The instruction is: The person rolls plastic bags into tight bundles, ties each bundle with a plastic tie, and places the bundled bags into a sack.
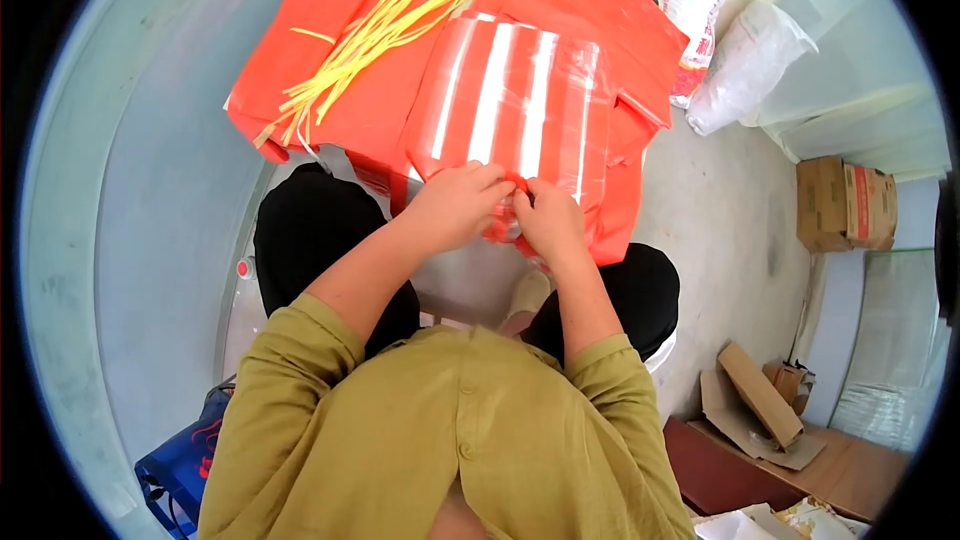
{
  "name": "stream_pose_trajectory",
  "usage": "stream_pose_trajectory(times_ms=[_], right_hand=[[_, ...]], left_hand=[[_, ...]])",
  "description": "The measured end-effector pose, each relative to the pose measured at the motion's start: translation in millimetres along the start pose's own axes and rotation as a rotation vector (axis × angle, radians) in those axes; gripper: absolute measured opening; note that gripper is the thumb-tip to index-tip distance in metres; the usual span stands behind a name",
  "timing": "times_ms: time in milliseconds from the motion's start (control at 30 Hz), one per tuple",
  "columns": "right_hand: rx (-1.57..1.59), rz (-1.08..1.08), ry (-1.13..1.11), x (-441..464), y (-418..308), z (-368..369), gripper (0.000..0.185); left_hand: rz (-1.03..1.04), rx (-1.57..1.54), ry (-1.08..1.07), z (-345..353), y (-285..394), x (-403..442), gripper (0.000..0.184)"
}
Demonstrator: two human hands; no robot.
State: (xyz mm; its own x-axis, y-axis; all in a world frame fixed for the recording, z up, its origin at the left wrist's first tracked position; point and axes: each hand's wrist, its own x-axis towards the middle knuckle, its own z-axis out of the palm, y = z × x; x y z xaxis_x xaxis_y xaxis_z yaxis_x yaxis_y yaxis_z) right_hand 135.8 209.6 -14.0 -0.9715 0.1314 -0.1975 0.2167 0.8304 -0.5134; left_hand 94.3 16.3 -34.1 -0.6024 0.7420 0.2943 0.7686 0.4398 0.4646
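Both hands meet at the near edge of a red plastic sheet with white stripes (515, 100), which lies on other red plastic. My left hand (458, 202) has its fingers bent and pressed on the bunched edge. Close beside it, my right hand (548, 218) pinches the same edge between thumb and fingers. A bundle of yellow strips (375, 40) lies on the red plastic (300, 25) to the upper left.
White sacks (690, 10) and a white plastic bag (750, 65) stand at the upper right. Cardboard boxes (846, 204) are by the right wall, with flattened cardboard (755, 410) lower down. A blue bag (183, 460) is at the lower left.
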Motion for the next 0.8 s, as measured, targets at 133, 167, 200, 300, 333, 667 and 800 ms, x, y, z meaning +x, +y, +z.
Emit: stream_pose_trajectory(times_ms=[133,167,200,300,333,667,800], right_hand=[[0.207,-0.018,0.123,-4,26,-2,0.029],[0.369,-0.018,0.261,-5,54,2,0.026],[0.534,-0.026,0.395,-6,78,5,0.023],[0.259,-0.058,0.442,-13,128,-4,0.027],[0.194,-0.119,0.43,-19,126,-7,0.027],[-0.056,-0.05,0.261,-31,95,-27,0.036],[0.071,-0.02,0.162,-27,119,-29,0.039]], left_hand=[[-0.051,0.036,-0.165,-8,6,5,0.066],[-0.046,0.041,-0.185,-7,8,7,0.069],[-0.024,0.066,-0.173,-7,7,6,0.071],[0.017,0.116,-0.162,2,3,4,0.08],[0.003,0.122,-0.184,4,5,3,0.08],[-0.038,0.169,-0.208,3,10,6,0.081],[-0.035,0.159,-0.211,4,9,5,0.08]])
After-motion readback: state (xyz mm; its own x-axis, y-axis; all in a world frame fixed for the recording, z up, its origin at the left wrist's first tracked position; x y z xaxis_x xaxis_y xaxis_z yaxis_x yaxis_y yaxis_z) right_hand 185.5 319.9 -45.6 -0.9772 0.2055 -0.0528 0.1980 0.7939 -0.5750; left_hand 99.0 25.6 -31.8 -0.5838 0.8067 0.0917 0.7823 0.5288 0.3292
